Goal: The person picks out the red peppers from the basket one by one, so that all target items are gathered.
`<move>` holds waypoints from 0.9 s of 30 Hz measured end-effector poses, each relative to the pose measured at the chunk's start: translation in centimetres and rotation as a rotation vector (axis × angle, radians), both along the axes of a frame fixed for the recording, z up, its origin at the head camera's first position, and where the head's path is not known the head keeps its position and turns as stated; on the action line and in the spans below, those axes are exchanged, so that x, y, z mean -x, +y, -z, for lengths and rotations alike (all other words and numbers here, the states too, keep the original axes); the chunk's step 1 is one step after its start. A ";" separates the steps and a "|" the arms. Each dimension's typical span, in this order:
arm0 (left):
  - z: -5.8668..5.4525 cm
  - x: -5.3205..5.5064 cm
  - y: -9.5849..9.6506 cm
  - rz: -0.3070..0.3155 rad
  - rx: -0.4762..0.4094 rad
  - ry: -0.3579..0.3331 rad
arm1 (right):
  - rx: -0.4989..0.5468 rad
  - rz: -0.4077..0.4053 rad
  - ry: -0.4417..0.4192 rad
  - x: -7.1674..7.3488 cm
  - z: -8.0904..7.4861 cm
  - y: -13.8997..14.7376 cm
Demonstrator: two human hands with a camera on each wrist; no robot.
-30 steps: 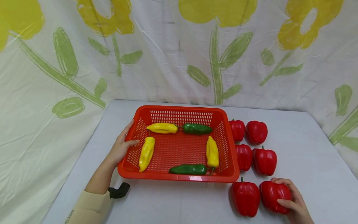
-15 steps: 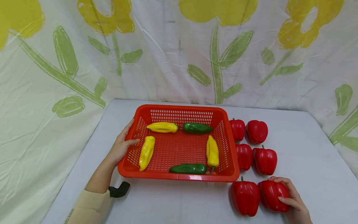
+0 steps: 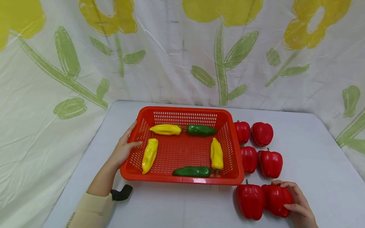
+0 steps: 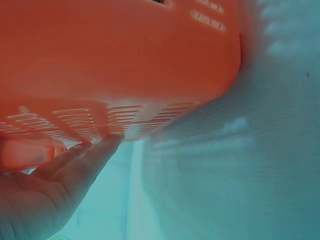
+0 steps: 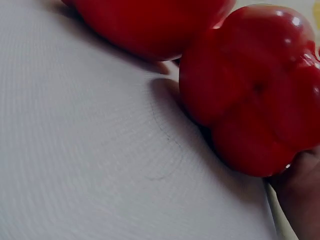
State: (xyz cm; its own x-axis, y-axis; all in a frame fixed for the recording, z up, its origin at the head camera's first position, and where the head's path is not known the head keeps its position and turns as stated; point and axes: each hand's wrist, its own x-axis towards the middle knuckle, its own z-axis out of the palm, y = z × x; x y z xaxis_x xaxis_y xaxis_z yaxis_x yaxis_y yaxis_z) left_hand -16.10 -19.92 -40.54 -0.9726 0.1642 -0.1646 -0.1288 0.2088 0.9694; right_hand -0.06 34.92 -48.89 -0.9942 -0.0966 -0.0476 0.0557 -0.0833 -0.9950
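Note:
In the head view a red plastic basket [image 3: 182, 180] stands mid-table. My left hand [image 3: 124, 150] holds its left side, thumb over the rim and fingers along the outside; the left wrist view shows these fingers [image 4: 82, 165] against the slotted wall. At the lower right my right hand [image 3: 296, 202] grips a red bell pepper [image 3: 277, 201], fingers at its far side and thumb at its near side. That pepper touches another red bell pepper [image 3: 250, 202] on its left. In the right wrist view the gripped bell pepper [image 5: 250, 90] shows its lobed bottom end, close to the tabletop.
Inside the basket lie yellow peppers [image 3: 149, 156] and green peppers [image 3: 192, 172] along the walls. Several more red bell peppers [image 3: 270, 164] stand in rows right of the basket. A black object [image 3: 122, 193] is at the left forearm. A flowered curtain [image 3: 171, 63] hangs behind the table.
My right hand has shifted the gripped red bell pepper slightly left, against its neighbour, and it is turned a little. My left hand and the basket have stayed in place.

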 end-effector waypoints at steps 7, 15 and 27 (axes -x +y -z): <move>-0.1 -0.1 0.0 0.004 -0.010 0.006 | -0.022 0.025 -0.012 -0.1 0.0 0.1; 0.1 0.1 0.3 0.011 0.003 0.010 | -0.017 0.017 0.028 -0.2 -0.4 0.7; -4.2 -0.8 -1.1 0.011 0.447 0.272 | -0.386 0.061 0.407 3.9 -8.8 1.3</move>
State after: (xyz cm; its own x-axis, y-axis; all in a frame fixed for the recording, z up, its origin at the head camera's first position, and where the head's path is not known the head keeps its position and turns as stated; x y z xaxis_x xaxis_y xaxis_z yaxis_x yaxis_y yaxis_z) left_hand -15.32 -21.06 -36.31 -0.9885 0.1466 0.0377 0.1203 0.6099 0.7833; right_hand -4.00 36.27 -40.06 -0.9428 -0.0904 0.3208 -0.3329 0.3001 -0.8939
